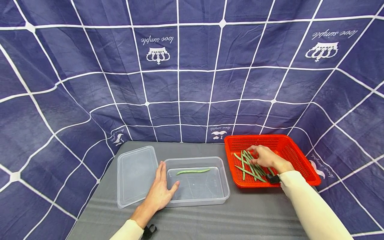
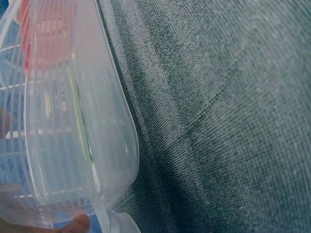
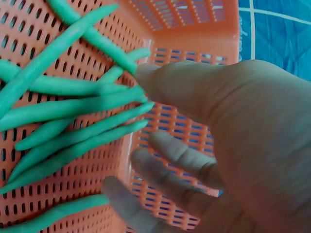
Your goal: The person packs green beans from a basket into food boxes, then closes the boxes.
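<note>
My right hand [image 1: 265, 156] reaches into the red basket [image 1: 300, 181], over a loose pile of green beans [image 1: 250, 165]. In the right wrist view the thumb [image 3: 170, 87] overlaps one bean's end, while the other fingers are spread apart from it and pinch nothing. At the left end of a clear plastic box [image 1: 198, 200] lies my left hand [image 1: 160, 191], fingers extended along its rim. Inside that box a single green bean [image 1: 193, 171] lies lengthwise; the left wrist view shows the same bean [image 2: 80, 119] through the wall.
A translucent lid [image 1: 136, 176] lies flat left of the box, partly behind the left hand. Grey cloth [image 1: 240, 213] covers the table. Blue curtain [image 1: 195, 86] with white grid lines hangs at the back and sides, close behind the basket.
</note>
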Motion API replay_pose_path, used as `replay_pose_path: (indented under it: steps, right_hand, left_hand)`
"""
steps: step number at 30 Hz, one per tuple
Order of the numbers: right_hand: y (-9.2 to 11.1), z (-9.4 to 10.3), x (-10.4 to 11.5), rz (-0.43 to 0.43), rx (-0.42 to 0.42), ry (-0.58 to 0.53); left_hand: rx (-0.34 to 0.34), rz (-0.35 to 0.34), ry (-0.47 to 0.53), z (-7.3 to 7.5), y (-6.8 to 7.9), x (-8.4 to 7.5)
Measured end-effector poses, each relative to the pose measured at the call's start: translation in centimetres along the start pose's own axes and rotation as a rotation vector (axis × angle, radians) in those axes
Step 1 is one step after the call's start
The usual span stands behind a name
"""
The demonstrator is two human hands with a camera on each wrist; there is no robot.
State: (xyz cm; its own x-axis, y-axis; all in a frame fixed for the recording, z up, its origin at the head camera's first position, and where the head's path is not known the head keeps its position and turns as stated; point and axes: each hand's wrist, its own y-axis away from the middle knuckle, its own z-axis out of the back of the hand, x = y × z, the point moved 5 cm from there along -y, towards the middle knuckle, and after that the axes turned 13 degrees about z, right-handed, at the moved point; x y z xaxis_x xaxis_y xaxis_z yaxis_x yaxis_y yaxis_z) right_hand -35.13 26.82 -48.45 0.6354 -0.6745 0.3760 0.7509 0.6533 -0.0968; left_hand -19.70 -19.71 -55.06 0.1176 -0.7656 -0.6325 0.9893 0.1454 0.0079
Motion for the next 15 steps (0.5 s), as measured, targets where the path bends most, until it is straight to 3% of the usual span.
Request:
replay_pose_path:
  steps: [9, 15]
  right_hand:
    - [0.1, -0.7, -1.3, -0.117, 0.137, -0.076]
    - [-1.0, -4.9, -8.4, -0.049, 0.134, -0.142]
  left_hand:
    - [0.005, 0.001, -0.001, 0.0, -0.1, 0.0]
    - [0.016, 0.006, -0.004, -0.1, -0.2, 0.1]
